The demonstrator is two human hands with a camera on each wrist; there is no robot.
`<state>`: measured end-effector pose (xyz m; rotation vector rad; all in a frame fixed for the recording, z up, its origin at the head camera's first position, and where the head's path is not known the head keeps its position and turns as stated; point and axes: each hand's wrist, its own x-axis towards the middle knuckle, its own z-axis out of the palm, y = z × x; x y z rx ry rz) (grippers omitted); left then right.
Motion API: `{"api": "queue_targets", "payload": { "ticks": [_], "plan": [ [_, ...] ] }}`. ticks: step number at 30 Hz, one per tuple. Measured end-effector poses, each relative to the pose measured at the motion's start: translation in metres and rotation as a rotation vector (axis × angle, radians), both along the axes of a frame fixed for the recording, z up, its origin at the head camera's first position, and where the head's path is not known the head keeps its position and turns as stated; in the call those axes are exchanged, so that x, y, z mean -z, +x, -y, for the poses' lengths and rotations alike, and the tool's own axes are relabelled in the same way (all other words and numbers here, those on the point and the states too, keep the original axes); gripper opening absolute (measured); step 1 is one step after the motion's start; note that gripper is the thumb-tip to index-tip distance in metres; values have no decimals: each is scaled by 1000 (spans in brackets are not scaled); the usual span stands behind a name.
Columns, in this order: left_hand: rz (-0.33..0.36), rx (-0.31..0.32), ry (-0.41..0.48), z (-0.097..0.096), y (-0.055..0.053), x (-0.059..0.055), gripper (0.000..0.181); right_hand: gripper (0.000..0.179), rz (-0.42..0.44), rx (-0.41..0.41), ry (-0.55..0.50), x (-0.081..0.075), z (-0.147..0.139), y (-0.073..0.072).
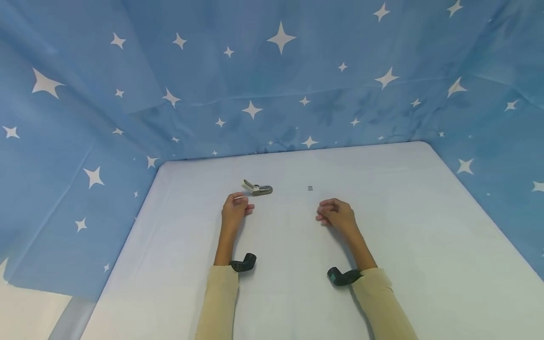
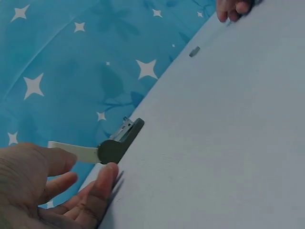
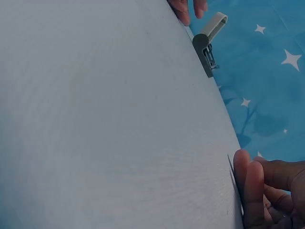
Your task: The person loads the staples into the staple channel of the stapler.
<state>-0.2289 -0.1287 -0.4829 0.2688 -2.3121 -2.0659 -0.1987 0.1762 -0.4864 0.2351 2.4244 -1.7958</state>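
A stapler (image 1: 257, 190) with its pale top arm swung up lies on the white table; the left wrist view shows its grey base and bare metal magazine. My left hand (image 1: 236, 208) is just in front of it, fingers loosely bent and apart, fingertips right by the stapler's hinge (image 2: 110, 151) in the left wrist view. A small grey strip of staples (image 1: 310, 188) lies to the right of the stapler. My right hand (image 1: 337, 215) hovers in front and to the right of the strip, fingers loosely bent with nothing seen in them. In the right wrist view that strip does not show.
The white table (image 1: 289, 264) reaches back to a blue star-patterned cloth (image 1: 272, 85) hanging behind and at both sides. Each wrist carries a black camera mount, the left one (image 1: 244, 263) and the right one (image 1: 342, 276) both jutting inward over the table.
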Motion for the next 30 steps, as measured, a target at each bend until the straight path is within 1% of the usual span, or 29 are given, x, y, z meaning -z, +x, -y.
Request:
{"api": "queue_targets", "payload": {
  "ticks": [4,8,11,15,18,22,24,28,30],
  "plan": [
    [-23,-42,10,-1,-9,3,43,28,-6,7,-10,0,2,1],
    [-31,-45,13,-1,-19,5,52,28,-2,1,-19,-2,4,1],
    [-32,-32,-23,-2,-26,7,53,29,4,2,-19,-2,3,1],
    [-26,21,-119,-4,-33,8,49,32,24,5,-25,-1,-1,0],
    [-24,39,-177,-6,-35,9,45,33,34,-1,-31,0,-2,0],
    [-43,6,-201,-8,-36,10,41,33,30,-1,-29,-1,-1,0],
    [-49,2,-219,-9,-36,10,39,33,30,3,-24,-2,0,1],
    [-52,26,-245,-12,-34,8,36,32,30,14,-23,-2,1,0],
    [-53,45,-243,-14,-32,7,34,31,30,16,-26,-2,1,0]
  ]
}}
